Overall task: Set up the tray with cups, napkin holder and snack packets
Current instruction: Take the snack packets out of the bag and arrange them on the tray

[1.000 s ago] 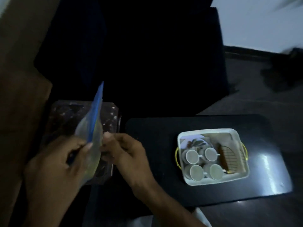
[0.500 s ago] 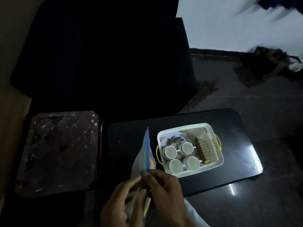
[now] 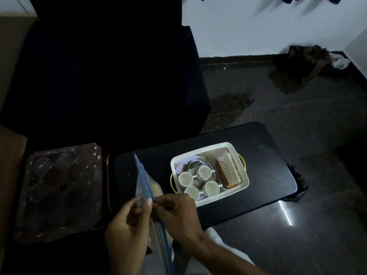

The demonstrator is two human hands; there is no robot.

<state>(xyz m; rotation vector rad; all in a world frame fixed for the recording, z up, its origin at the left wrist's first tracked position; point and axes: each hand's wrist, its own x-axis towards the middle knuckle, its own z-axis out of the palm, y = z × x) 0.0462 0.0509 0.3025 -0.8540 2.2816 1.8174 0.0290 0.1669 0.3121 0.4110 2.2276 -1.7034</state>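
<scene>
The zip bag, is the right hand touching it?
Touching. The head view shows the right hand pinching the zip bag at its blue top edge.

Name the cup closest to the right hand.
The front-left cup, at the tray's near corner, just beside the right hand; the other three cups sit farther off.

We see a glossy black low table (image 3: 268,161) in the lower middle of the frame. Just left of it stands a side table with a dark, scuffed marble top (image 3: 59,187). Behind both, a dark armchair (image 3: 111,76) fills the upper left. At the far left edge we make out a brown cardboard panel (image 3: 10,165). The polished dark stone floor (image 3: 297,120) spreads right to a white wall (image 3: 258,26), and a heap of dark cloth (image 3: 309,64) lies at the upper right.
</scene>
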